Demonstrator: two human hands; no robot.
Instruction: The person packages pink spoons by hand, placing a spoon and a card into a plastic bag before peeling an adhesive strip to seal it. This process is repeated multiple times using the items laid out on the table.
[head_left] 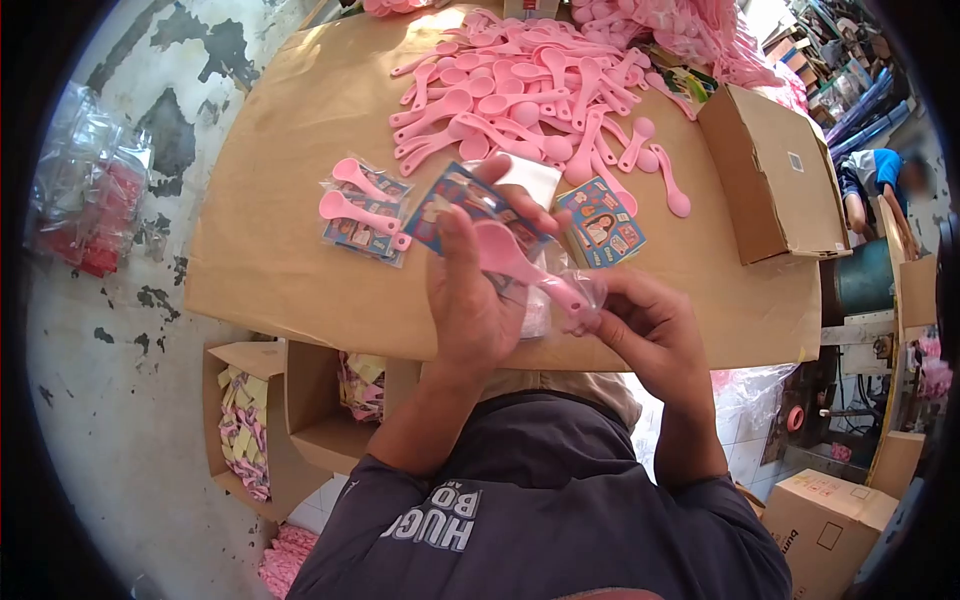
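My left hand [470, 305], palm up, grips a blue printed card [450, 205] and a pink measuring spoon [505, 252] between thumb and fingers. Around the spoon's handle is a clear plastic bag [592, 284]. The fingers of my right hand [648, 325] pinch this bag at the handle's end. How far the bag covers the card is hard to see. Just behind my hands lies a stack of printed cards [605, 228], beside white-looking plastic sleeves [530, 178]. Left of my left hand, pink spoons [360, 208] rest on bagged cards.
A large heap of pink spoons [520, 85] covers the back of the cardboard-topped table [270, 220]. An open carton [775, 180] stands at its right. Below the left edge are boxes [310, 420] with wrapped pieces. Another person [875, 175] bends over at far right.
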